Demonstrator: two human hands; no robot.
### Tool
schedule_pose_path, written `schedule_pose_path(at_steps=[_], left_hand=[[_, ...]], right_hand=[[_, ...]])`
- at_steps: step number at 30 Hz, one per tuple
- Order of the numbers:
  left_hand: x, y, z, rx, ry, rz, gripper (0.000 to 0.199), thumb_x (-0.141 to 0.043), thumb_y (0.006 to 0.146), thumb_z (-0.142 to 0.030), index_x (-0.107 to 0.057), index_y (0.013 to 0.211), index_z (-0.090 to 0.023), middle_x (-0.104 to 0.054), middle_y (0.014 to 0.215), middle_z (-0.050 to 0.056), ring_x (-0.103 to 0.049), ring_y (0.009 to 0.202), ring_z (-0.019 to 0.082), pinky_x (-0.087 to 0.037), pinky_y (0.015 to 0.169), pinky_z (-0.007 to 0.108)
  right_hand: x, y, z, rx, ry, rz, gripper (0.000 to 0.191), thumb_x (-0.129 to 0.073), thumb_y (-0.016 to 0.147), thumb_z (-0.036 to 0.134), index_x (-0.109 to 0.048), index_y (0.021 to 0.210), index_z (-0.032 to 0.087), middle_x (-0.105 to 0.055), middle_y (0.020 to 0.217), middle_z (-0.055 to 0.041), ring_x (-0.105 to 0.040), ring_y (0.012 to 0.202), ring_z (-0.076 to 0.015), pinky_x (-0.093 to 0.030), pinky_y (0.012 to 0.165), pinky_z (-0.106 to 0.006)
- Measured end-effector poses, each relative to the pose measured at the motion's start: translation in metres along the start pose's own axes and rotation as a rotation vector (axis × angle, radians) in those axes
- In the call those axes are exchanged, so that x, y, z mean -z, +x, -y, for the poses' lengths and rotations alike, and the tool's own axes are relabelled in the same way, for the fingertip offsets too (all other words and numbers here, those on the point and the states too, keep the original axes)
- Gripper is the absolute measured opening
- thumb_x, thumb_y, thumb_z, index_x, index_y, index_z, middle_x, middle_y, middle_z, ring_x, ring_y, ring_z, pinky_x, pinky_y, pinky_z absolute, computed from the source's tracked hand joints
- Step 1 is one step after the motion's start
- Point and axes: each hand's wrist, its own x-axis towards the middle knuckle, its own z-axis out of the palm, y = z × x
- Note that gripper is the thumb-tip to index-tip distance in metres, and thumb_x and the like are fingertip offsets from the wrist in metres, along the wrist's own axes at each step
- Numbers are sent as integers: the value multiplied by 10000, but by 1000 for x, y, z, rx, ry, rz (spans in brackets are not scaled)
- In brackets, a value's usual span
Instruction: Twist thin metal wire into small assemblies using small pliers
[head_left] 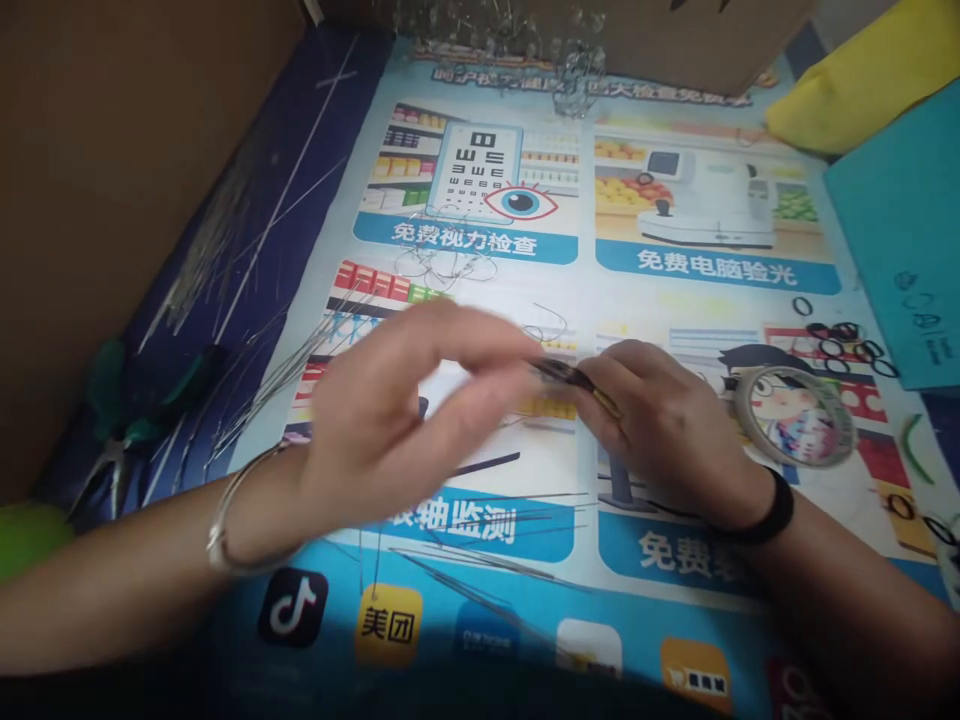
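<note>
My left hand is blurred by motion, thumb and fingers curved into a pinch. Its fingertips meet one end of a small, thin, dark piece with a yellowish part, too blurred to name. Around the other end of this piece my right hand is closed. Both hands are just above the printed poster sheet. Thin wires lie on the poster beneath and in front of my hands. Beyond my left hand are several bent wire loops.
Green-handled pliers lie at left beside more straight wires. To the right are a tape roll, small black rings and a blue card. Cardboard walls stand left and behind; clear wire pieces sit at the back.
</note>
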Motion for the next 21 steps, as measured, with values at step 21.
schedule_pose_path(at_steps=[21], left_hand=[[-18, 31, 47, 222, -1, 146, 130, -504, 838, -268, -575, 786, -172, -582, 641, -27, -534, 571, 93, -387, 541, 212]], right_hand=[[-3, 0, -2, 43, 11, -16, 263, -427, 890, 317, -606, 813, 141, -560, 815, -90, -526, 809, -204, -421, 668, -302]])
